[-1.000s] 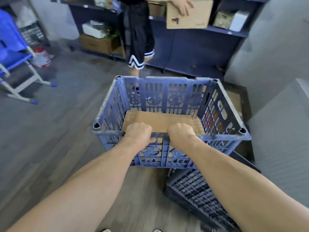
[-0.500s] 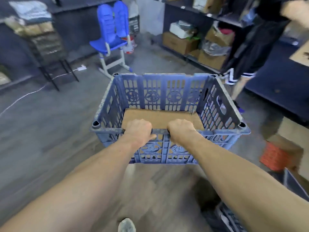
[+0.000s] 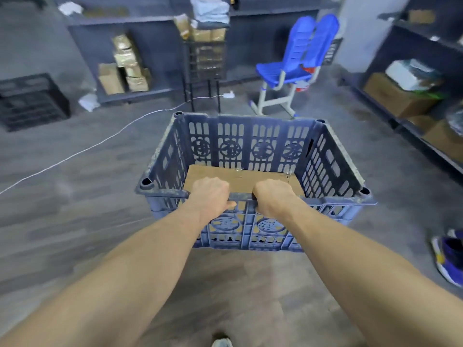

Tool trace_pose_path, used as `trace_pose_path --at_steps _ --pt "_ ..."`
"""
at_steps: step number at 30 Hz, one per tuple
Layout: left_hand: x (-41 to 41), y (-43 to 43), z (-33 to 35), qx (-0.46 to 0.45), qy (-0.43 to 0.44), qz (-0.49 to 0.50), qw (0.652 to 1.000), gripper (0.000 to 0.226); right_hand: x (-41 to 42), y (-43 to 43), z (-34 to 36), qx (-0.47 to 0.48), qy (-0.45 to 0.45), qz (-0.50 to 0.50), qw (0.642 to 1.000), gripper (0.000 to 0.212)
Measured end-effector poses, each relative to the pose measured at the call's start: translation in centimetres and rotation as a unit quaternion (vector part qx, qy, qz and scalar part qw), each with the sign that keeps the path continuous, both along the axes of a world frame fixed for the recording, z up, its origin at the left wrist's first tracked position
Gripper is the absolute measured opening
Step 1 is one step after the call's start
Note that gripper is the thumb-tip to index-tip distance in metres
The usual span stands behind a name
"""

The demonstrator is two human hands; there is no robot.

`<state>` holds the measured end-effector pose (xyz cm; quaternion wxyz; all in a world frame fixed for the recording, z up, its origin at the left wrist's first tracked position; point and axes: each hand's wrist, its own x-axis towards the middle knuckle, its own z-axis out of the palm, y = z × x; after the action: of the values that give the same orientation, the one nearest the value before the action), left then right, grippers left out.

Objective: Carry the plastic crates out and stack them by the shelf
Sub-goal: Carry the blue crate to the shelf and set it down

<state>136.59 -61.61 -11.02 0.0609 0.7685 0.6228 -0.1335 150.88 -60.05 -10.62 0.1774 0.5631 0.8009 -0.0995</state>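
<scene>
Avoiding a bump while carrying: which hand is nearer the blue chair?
Right. The right hand grips the crate rim nearly in line with the blue chair; the left hand grips farther left of it.

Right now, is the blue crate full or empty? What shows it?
Nearly empty: the crate holds only a flat cardboard sheet.

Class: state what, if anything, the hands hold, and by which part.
The left hand and right hand both grip the blue plastic crate by its near top rim.
</scene>
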Motion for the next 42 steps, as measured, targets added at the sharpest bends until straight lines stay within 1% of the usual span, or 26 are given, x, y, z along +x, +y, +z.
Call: trace_pose_path --at_steps 7,9,13,20,26,31,36,42 --pt "-9.9 1.7 0.0 -0.006 -0.002 0.119 0.993 0.041 -10.8 5.1 0.7 -0.015 -0.001 0.113 0.994 0.018" --pt "-12.6 2.4 -0.1 -0.009 0.002 0.154 0.988 0.043 -13.8 6.6 0.7 -0.001 -0.006 0.147 0.989 0.017" --pt "-18.1 4.0 0.0 -0.012 0.005 0.226 0.974 0.045 -20.1 9.7 0.6 0.006 0.003 0.211 0.978 0.018" --pt "-26.3 7.6 1.6 -0.029 0.002 0.329 0.944 0.039 -29.8 15.2 1.4 0.009 0.030 0.310 0.950 0.025" --pt "-32.7 9.5 2.1 -0.033 0.000 0.398 0.917 0.039 -37.2 18.5 1.8 0.009 0.040 0.378 0.925 0.020" --pt "-38.6 10.6 2.1 -0.048 0.001 0.435 0.899 0.042 -43.9 20.2 1.9 0.012 0.034 0.413 0.910 0.018" --pt "-45.7 12.6 1.4 -0.058 0.009 0.447 0.892 0.047 -51.6 22.4 1.1 0.008 0.028 0.438 0.898 0.018" --pt "-56.2 15.9 1.5 -0.046 0.005 0.451 0.892 0.048 -62.6 26.0 1.2 0.008 0.017 0.434 0.901 0.023"
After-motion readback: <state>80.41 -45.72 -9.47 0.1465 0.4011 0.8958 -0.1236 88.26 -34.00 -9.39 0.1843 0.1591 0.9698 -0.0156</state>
